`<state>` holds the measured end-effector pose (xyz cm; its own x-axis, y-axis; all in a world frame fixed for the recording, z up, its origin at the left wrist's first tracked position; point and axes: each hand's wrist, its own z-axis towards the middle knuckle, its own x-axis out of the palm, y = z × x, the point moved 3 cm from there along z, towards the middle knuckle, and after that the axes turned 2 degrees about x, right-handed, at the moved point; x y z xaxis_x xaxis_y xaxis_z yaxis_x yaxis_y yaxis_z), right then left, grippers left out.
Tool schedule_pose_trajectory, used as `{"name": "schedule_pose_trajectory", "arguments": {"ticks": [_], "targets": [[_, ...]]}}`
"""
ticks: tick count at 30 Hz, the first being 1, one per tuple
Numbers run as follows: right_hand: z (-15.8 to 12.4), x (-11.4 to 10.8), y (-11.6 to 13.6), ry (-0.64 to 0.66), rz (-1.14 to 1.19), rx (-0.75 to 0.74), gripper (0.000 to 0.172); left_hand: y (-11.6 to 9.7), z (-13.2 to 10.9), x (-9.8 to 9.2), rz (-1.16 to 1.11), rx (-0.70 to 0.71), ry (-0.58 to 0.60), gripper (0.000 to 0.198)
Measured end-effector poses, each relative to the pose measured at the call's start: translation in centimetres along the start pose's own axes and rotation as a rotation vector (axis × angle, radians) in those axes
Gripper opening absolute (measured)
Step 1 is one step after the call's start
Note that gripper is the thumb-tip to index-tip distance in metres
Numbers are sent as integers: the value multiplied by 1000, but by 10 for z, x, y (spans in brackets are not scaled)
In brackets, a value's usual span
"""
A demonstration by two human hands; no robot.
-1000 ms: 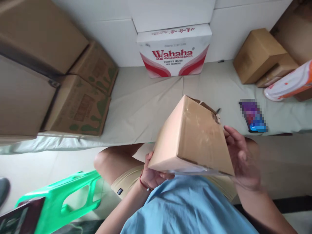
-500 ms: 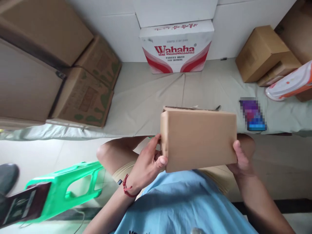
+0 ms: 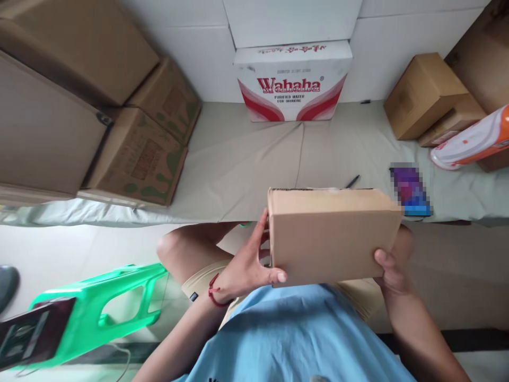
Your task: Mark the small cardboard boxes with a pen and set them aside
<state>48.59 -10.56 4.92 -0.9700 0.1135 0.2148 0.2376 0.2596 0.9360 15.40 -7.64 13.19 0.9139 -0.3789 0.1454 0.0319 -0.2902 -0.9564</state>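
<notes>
I hold a plain brown cardboard box level over my lap, just in front of the cloth-covered table. My left hand grips the box's left end, thumb along the lower edge and fingers against the side. My right hand clasps the lower right corner, its thumb on the near face and its fingers hidden behind the box.
On the table stand a white and red Wahaha carton, stacked brown cartons at the left and right, a phone, a black pen and an orange-white pack. A green plastic stool stands at lower left.
The box has turned from tilted, with its torn flap up, to level with a plain face toward me. My right hand moved from the side to gripping the lower right corner.
</notes>
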Motion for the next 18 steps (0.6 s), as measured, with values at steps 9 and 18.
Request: {"name": "schedule_pose_trajectory", "arguments": {"ticks": [9, 18], "targets": [[-6, 29, 18, 341, -113, -137, 82, 60, -2, -28, -450, -54, -339, 78], [-22, 71, 59, 445, -291, -453, 63, 123, 5, -52, -975, -144, -283, 40]]}}
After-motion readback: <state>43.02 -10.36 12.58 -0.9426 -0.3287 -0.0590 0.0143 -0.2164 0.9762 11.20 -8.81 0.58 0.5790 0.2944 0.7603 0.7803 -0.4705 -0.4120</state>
